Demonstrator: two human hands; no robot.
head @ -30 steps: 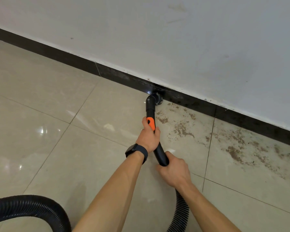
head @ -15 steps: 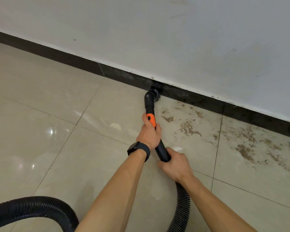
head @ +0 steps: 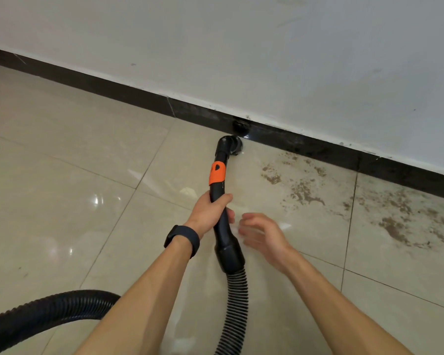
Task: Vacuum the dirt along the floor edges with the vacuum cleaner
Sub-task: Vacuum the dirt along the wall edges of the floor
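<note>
Dirt (head: 303,193) speckles tiles (head: 62,155) at centre right as the left hand (head: 209,212) grips the vacuum wand (head: 226,243), nozzle (head: 230,146) at the black skirting (head: 128,94); the right hand (head: 263,234) hovers alongside, fingers loose.

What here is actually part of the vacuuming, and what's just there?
Part of the job: vacuum tube, gripped by the left hand; nozzle at the skirting board; hose; dirt on the tiles; right hand, open beside the tube.
Just there: wristband on the left wrist; white wall.
</note>
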